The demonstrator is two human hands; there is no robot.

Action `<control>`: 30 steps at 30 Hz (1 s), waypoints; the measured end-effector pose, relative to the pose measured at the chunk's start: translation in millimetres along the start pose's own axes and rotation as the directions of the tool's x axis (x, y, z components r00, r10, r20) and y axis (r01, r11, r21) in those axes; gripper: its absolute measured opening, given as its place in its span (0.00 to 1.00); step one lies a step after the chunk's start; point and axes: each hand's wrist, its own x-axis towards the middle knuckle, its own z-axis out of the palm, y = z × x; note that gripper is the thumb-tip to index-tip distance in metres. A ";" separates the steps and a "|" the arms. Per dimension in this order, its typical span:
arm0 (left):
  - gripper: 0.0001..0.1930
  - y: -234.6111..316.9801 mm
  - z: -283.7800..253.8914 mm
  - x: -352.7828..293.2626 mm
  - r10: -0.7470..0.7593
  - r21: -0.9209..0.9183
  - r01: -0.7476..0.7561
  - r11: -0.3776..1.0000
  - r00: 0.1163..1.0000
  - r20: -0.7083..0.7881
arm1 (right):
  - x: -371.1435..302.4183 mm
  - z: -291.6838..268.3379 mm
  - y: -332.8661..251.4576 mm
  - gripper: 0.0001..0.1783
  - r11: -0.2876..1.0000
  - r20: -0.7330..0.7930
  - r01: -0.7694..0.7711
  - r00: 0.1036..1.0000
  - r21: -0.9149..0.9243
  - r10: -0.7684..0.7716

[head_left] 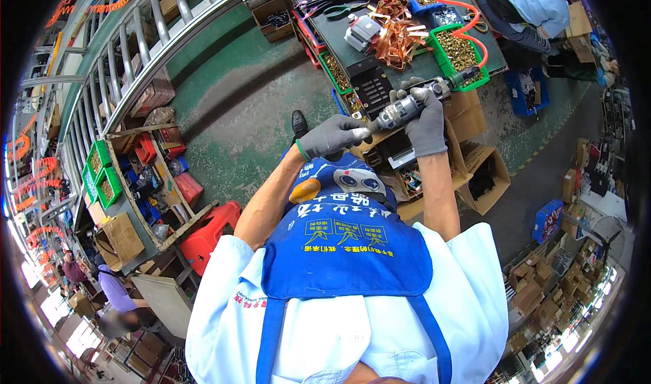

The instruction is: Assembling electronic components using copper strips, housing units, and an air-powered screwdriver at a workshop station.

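Head: tool [397,113] near table edge [420,68]

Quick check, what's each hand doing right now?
Left hand: fingers curled at the tip of the silver handheld tool; whether it grips cannot be told.
Right hand: closed, holding that tool.

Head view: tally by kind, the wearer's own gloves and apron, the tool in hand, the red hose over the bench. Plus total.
Gray gloves: 2
Blue apron: 1
Metal tool: 1
Red hose: 1
Total: 5
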 end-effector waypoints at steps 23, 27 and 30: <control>0.17 29.0 43.2 -55.8 0.360 0.492 -0.209 0.845 0.903 -0.235 | -12.3 11.2 -21.4 0.12 0.997 0.130 -0.064 0.990 0.043 0.058; 0.15 -17.8 30.5 -76.3 0.200 0.271 -0.101 0.957 0.909 -0.365 | -1.3 7.3 -70.9 0.12 0.992 0.127 0.099 0.986 0.079 -0.109; 0.14 -11.1 25.5 -69.0 0.097 -0.057 -0.131 0.990 0.911 -0.400 | -8.5 14.0 -69.7 0.12 0.957 0.080 0.290 0.954 0.011 -0.289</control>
